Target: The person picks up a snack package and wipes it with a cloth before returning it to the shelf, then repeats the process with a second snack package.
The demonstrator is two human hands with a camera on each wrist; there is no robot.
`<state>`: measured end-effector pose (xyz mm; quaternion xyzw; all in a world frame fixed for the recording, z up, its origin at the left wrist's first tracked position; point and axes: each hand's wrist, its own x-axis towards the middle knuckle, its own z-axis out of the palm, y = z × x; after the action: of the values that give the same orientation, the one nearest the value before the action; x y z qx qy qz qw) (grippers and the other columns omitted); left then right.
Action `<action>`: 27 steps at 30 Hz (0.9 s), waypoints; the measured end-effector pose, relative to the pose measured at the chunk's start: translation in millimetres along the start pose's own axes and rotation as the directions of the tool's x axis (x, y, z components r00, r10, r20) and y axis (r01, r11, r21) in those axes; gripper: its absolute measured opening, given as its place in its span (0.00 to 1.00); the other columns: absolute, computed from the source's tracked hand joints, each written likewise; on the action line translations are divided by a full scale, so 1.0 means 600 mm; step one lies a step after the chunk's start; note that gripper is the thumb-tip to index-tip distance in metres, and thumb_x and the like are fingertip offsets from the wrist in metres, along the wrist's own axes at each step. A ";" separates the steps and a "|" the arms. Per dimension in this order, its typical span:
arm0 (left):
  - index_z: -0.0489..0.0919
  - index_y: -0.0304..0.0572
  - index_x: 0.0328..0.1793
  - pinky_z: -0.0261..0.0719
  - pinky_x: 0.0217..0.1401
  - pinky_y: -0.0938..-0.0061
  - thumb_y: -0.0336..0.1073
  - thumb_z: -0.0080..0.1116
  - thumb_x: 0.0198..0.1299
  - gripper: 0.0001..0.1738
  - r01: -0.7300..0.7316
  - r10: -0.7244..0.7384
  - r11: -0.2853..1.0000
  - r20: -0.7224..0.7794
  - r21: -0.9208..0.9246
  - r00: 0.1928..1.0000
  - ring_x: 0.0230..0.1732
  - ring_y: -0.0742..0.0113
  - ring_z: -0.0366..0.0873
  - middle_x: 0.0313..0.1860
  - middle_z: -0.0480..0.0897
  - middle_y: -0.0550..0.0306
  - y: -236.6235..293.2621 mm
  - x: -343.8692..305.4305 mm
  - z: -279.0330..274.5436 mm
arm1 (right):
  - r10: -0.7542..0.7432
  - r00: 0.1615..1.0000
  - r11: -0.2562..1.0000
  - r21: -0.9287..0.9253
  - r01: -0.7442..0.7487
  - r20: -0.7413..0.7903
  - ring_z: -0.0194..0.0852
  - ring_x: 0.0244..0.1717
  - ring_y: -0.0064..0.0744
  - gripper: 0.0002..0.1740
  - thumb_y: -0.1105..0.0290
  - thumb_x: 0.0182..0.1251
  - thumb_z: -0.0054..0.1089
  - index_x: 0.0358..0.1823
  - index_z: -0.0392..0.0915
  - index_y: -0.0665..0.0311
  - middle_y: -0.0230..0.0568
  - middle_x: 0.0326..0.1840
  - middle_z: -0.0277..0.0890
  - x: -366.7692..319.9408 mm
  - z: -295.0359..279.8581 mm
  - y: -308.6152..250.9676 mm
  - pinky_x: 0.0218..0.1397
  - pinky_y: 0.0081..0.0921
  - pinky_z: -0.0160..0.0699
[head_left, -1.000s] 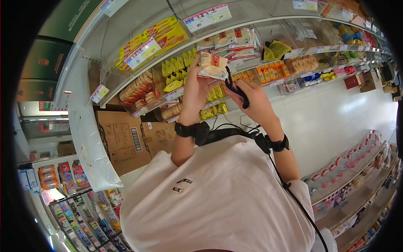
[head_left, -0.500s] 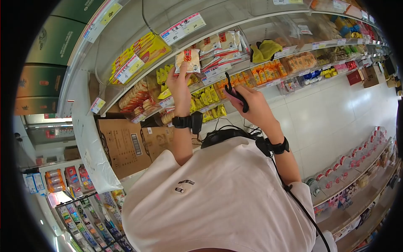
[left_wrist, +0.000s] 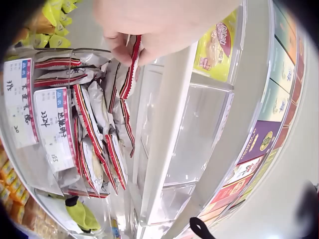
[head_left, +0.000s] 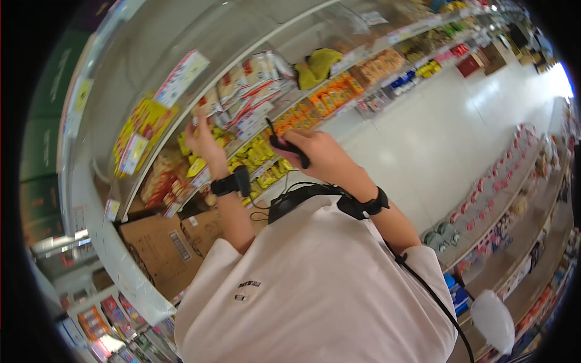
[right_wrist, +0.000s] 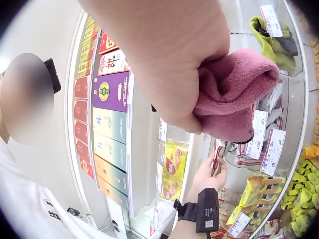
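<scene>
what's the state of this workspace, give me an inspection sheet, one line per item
surface: white-edged shelf with clear bins; one holds red-striped packets behind price cards
job's things: snack packet pinched; pink cloth held bunched
clutter: yellow-green cloth beside the packets
hands: left hand grips the packet, right hand the pink cloth
cables: black cable over the shirt
surroundings: cardboard box below the shelf, pale floor

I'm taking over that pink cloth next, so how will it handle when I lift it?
The pink cloth is probably floppy, since it folds loosely in the right hand. Its fuzzy surface suggests a fairly secure grip.
</scene>
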<state>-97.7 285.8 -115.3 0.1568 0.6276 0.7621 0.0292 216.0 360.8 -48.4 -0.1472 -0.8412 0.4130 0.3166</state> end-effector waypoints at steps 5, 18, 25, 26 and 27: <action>0.74 0.22 0.62 0.85 0.46 0.74 0.38 0.73 0.62 0.31 -0.094 0.080 0.984 0.097 0.150 0.992 0.44 0.67 0.82 0.52 0.79 0.46 0.026 -0.003 0.011 | 0.060 0.998 0.998 -0.029 -0.060 0.001 0.80 0.38 0.55 0.14 0.71 0.62 0.68 0.46 0.76 0.64 0.49 0.37 0.80 -0.010 -0.008 -0.004 0.39 0.45 0.78; 0.75 0.36 0.69 0.69 0.41 0.74 0.47 0.64 0.70 0.29 -0.014 -0.063 0.950 0.237 0.313 0.969 0.44 0.73 0.75 0.54 0.82 0.56 0.077 -0.020 -0.009 | 0.153 0.988 0.988 -0.001 -0.153 0.026 0.81 0.42 0.52 0.15 0.68 0.65 0.67 0.50 0.77 0.65 0.46 0.41 0.81 -0.015 0.050 -0.025 0.43 0.45 0.79; 0.78 0.38 0.65 0.70 0.40 0.77 0.42 0.61 0.71 0.22 0.145 -0.206 0.969 0.325 0.203 0.923 0.44 0.73 0.79 0.52 0.84 0.58 0.096 -0.032 -0.088 | 0.151 0.986 0.984 0.084 -0.157 0.077 0.80 0.38 0.56 0.14 0.67 0.65 0.67 0.48 0.78 0.67 0.50 0.38 0.81 0.009 0.116 -0.067 0.40 0.46 0.78; 0.79 0.37 0.64 0.70 0.41 0.77 0.42 0.60 0.71 0.21 0.167 -0.232 0.964 0.340 0.209 0.912 0.45 0.73 0.79 0.52 0.84 0.58 0.104 -0.033 -0.107 | 0.156 0.983 0.979 0.113 -0.167 0.098 0.80 0.38 0.57 0.14 0.67 0.65 0.67 0.48 0.78 0.67 0.51 0.38 0.81 0.013 0.130 -0.072 0.40 0.46 0.78; 0.79 0.37 0.63 0.70 0.42 0.77 0.41 0.60 0.72 0.20 0.189 -0.257 0.958 0.351 0.215 0.901 0.46 0.73 0.79 0.53 0.84 0.58 0.113 -0.032 -0.126 | 0.135 0.986 0.983 0.115 -0.146 0.097 0.80 0.38 0.57 0.14 0.68 0.65 0.67 0.48 0.79 0.67 0.51 0.38 0.81 0.017 0.145 -0.076 0.40 0.46 0.78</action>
<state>-89.8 195.3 -66.1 0.2282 0.6889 0.6513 0.2219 151.9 285.4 -48.0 -0.1682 -0.8152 0.4908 0.2573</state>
